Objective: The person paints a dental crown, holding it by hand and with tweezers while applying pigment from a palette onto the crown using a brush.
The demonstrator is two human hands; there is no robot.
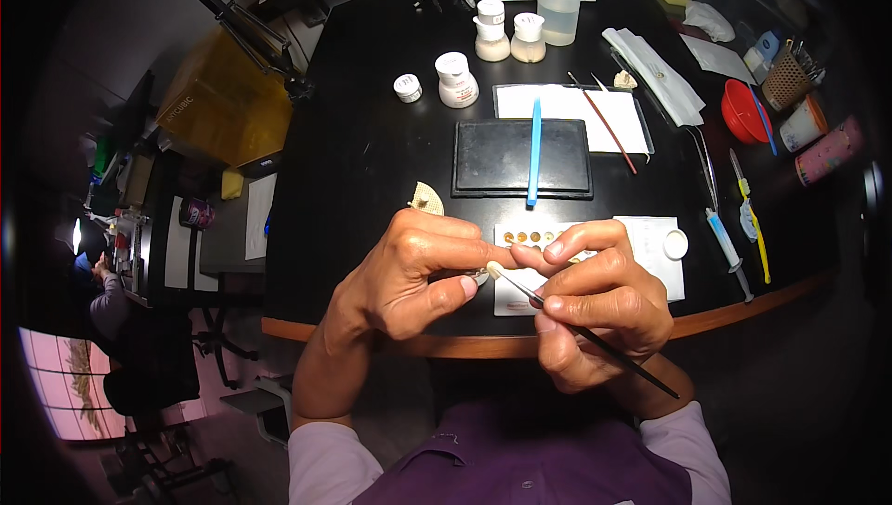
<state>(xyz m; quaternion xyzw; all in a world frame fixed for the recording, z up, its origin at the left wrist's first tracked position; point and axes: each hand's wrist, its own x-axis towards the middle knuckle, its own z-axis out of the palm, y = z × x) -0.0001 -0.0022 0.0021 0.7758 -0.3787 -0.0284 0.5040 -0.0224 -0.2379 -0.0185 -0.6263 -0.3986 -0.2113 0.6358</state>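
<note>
Over the black worktop (372,161), your left hand (409,277) pinches a tiny, light, fragile tooth piece (492,270) by its base while your right hand (599,305) pinches a thin brush (595,338) mid-handle.

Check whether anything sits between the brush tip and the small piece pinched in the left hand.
Nothing visible does. The thin dark-handled brush, held in the right hand, points its tip straight at the small pale tooth-shaped piece pinched by the left hand; tip and piece nearly meet, with only open air between.

Left hand (409,273) pinching a small tooth-like piece (479,275), right hand (599,305) gripping a thin brush (595,338), black table (372,152)
</note>
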